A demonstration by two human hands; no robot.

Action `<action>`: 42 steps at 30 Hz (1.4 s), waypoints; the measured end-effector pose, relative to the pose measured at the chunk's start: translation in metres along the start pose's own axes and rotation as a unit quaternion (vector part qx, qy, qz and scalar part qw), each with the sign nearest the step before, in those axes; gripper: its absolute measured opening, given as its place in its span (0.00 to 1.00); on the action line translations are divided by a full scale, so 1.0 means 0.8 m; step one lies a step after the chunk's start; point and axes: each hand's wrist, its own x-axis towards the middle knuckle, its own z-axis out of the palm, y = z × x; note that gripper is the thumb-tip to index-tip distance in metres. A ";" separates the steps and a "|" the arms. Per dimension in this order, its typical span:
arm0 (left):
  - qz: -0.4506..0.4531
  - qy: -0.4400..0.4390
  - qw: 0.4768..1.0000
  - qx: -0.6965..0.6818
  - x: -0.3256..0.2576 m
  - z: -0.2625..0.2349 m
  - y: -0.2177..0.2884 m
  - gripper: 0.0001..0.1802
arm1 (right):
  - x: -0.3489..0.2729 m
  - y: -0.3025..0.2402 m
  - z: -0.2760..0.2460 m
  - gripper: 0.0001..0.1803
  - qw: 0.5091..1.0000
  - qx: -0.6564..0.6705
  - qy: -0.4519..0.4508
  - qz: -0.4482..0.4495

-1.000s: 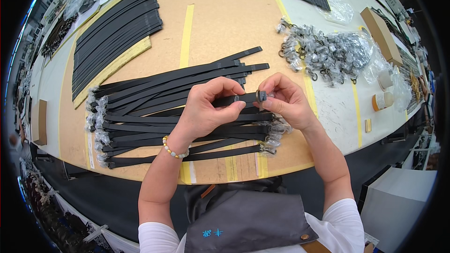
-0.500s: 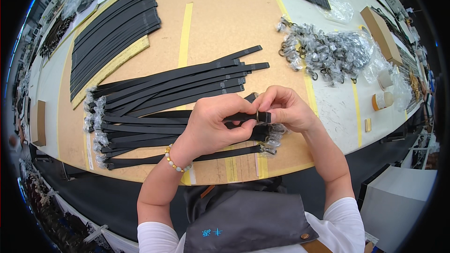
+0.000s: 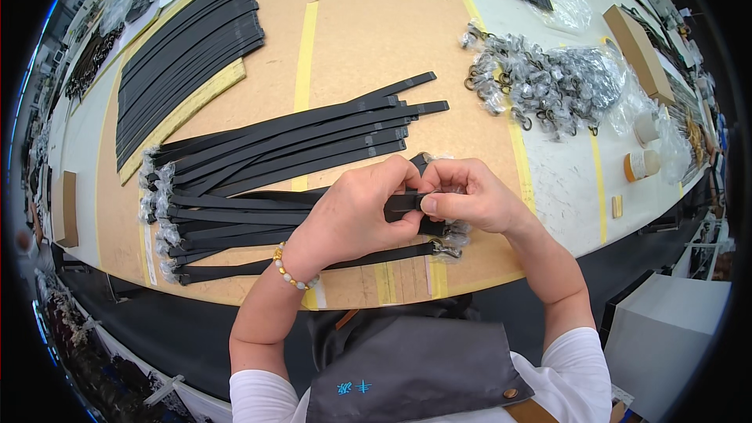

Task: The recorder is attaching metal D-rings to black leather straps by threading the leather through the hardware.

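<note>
Both hands meet over the near part of the table, holding a black strap (image 3: 402, 203) near its end. My left hand (image 3: 356, 207) pinches the strap between thumb and fingers from the left. From the right, my right hand (image 3: 468, 197) grips the strap's end with thumb and forefinger; the fingers hide most of any metal fitting there. Beneath them lie several black straps (image 3: 235, 220) with plastic-wrapped ends, spread side by side. A wrapped metal clasp (image 3: 446, 248) sits at the right end of the nearest strap.
To the right is a heap of plastic-wrapped metal hooks (image 3: 548, 82). Flat black straps (image 3: 192, 55) are stacked at far left beside a yellow strip (image 3: 184, 119). A cardboard box (image 3: 638, 55), an orange-and-white container (image 3: 642, 165) and a small wooden block (image 3: 617, 206) stand at right.
My right hand has shifted slightly left and down, its thumb now pressed over the strap end. The metal ring seen at the strap before is now covered by the fingers.
</note>
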 end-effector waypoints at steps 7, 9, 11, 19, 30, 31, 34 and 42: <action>-0.024 -0.056 0.998 -0.026 0.002 -0.007 0.000 0.13 | -0.001 -0.004 0.001 0.09 1.000 -0.006 0.002 0.013; -0.038 -0.068 0.997 -0.028 0.003 -0.008 0.000 0.12 | -0.001 -0.004 0.001 0.09 1.000 -0.006 0.003 0.012; -0.010 -0.042 0.999 -0.028 0.001 -0.004 -0.006 0.13 | -0.001 -0.004 0.003 0.09 1.000 -0.002 0.009 0.009; -0.009 -0.039 0.999 -0.028 0.001 -0.003 -0.006 0.12 | -0.001 -0.004 0.005 0.08 1.000 -0.011 0.018 0.007; -0.021 -0.058 0.998 -0.015 0.002 -0.006 -0.001 0.11 | -0.004 -0.008 0.006 0.08 0.999 -0.032 0.018 0.008; -0.008 -0.048 0.999 -0.008 0.001 -0.004 -0.004 0.11 | -0.004 -0.007 0.006 0.08 0.999 -0.034 0.015 0.005; 0.010 -0.042 0.999 0.002 0.001 -0.002 -0.007 0.11 | -0.005 -0.007 0.006 0.08 0.999 -0.043 0.014 0.007; -0.025 -0.041 0.997 -0.059 0.000 0.001 -0.003 0.18 | -0.001 0.007 0.017 0.03 0.998 -0.050 0.036 -0.027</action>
